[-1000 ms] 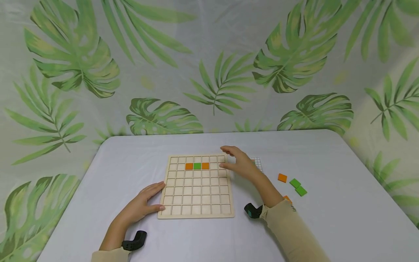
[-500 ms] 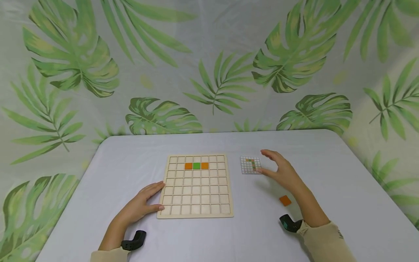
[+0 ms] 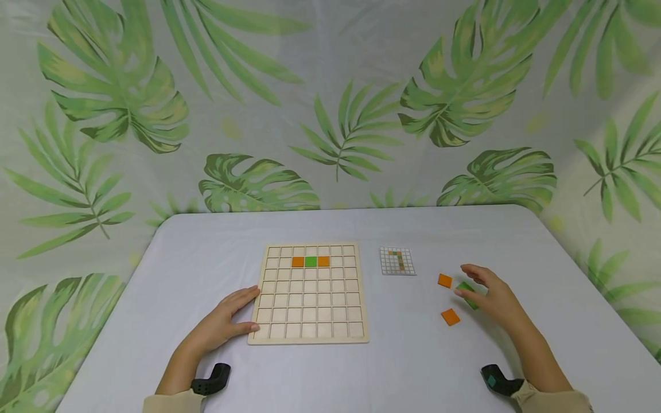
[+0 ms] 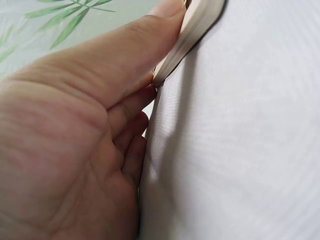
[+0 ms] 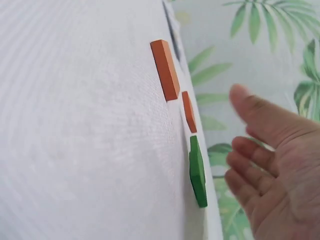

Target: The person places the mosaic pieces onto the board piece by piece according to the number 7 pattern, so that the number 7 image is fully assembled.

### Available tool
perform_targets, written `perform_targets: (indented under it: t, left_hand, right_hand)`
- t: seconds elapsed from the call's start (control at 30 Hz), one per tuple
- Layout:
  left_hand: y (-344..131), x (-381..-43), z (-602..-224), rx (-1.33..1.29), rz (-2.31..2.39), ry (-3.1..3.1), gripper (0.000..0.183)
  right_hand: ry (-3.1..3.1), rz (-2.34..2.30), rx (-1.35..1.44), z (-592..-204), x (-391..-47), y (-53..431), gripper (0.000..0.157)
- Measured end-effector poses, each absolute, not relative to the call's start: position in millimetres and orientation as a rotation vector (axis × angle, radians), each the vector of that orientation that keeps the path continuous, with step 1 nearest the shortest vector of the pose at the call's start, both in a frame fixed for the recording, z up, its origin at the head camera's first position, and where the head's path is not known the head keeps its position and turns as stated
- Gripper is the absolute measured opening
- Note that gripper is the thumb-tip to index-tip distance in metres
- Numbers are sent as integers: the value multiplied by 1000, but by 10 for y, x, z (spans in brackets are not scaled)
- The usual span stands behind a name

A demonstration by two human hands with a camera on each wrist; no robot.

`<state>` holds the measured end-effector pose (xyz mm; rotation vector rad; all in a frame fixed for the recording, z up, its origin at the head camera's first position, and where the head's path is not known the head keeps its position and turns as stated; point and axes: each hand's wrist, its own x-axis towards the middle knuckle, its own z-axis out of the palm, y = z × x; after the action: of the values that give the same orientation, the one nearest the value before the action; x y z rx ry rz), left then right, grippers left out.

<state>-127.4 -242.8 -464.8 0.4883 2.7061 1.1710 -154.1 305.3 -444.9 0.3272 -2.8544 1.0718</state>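
A wooden grid board (image 3: 310,314) lies on the table; in its second row from the back a green tile (image 3: 310,261) sits between two orange ones. My left hand (image 3: 219,324) rests against the board's left edge; in the left wrist view the thumb (image 4: 125,47) lies on the rim. Over at the right, my right hand (image 3: 496,298) hovers with fingers spread above the loose green tiles (image 3: 466,286), partly covering them. Nothing is held in it, and the right wrist view shows a gap between hand and green tile (image 5: 197,172).
Two loose orange tiles, one farther back (image 3: 444,280) and one nearer (image 3: 450,316), lie left of the right hand. A small card (image 3: 385,268) printed with a coloured grid pattern lies right of the board. A leaf-print cloth (image 3: 341,137) hangs behind the white table (image 3: 413,373).
My right hand has moved right and toward me, from the board's far right corner past the card to the loose green tiles. The left hand stays at the board.
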Motion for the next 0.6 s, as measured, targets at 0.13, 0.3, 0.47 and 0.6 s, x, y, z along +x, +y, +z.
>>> perform_targets:
  t: [0.13,0.3,0.47,0.6]
  left_hand:
    - [-2431,-1279,-4653,497,1167,2710,80]
    - [-2436,-1281,-4653,512,1164,2715,80]
    - [-2435,-1281,-4652,512,1161,2718,80]
    - [-2431,-1279,-4650,499,1164,2710,80]
  right_hand:
    - [-2918,1048,239,-4539,-1520,3144,62]
    - [-2893,974,203,-4630,-1530,3180,47]
    - [-2864,941,202,-4656,-1542,3138,28]
    - [-2885,917,174,-4638,-1539,3090,30]
